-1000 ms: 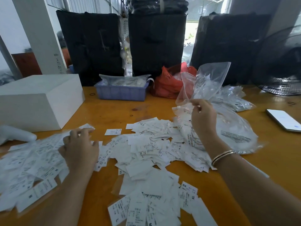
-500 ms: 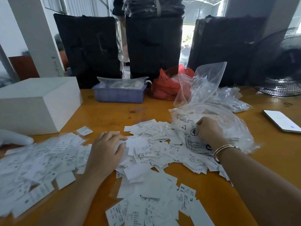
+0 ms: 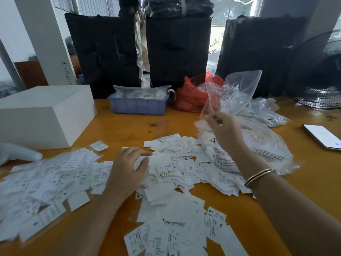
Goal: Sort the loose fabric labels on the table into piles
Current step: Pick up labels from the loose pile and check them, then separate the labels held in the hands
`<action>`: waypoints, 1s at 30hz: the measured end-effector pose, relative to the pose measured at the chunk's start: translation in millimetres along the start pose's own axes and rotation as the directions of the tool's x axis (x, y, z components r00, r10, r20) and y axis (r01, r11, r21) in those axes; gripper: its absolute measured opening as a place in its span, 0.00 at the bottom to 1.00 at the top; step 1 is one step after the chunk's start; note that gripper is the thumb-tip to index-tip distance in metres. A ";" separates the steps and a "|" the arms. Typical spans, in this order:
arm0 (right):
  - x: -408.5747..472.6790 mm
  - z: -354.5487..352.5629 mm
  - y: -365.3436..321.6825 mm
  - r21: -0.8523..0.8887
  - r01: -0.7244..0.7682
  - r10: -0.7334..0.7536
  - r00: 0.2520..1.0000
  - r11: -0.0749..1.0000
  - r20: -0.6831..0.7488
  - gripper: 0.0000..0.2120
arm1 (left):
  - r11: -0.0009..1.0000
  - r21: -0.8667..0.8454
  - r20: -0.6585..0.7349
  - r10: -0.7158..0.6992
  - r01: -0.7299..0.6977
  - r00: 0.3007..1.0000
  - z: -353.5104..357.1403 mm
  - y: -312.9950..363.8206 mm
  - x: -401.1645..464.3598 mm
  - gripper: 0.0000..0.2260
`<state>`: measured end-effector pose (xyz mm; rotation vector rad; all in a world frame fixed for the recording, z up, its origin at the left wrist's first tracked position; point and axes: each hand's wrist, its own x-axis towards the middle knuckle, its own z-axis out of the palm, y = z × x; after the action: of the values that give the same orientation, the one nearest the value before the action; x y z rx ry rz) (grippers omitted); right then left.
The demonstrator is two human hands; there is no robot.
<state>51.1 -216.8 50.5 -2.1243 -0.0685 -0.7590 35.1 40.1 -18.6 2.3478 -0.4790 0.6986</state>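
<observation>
Right hand [image 3: 224,130] apparently pinches bag [image 3: 238,95] above labels [image 3: 171,167].

Left hand [image 3: 127,170] on labels [image 3: 171,167], right hand [image 3: 224,130] pinching bag [image 3: 238,93]

Two hands work over the table: one left hand [image 3: 127,172] and one right hand [image 3: 224,132]. The white fabric labels [image 3: 177,170] are too many to count, lying in roughly three loose spreads. There is one white box [image 3: 46,115], one blue tray [image 3: 138,108], one red plastic bag [image 3: 193,97], one phone [image 3: 322,136], one fan [image 3: 321,85], and three black bags [image 3: 177,50] standing behind. Clear plastic bags [image 3: 238,93] number at least three. One bracelet [image 3: 259,176] circles the right wrist.
</observation>
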 end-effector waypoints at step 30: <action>-65.2 66.7 9.1 -0.299 0.205 -0.006 0.833 0.932 0.553 0.18 | 0.711 -0.588 0.179 -0.352 0.387 0.919 -1.4 1.1 -0.2 0.06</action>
<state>33.7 -158.9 -21.2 -2.6440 -0.3897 -0.2034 33.9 40.3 -17.3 1.7528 -0.1932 0.2272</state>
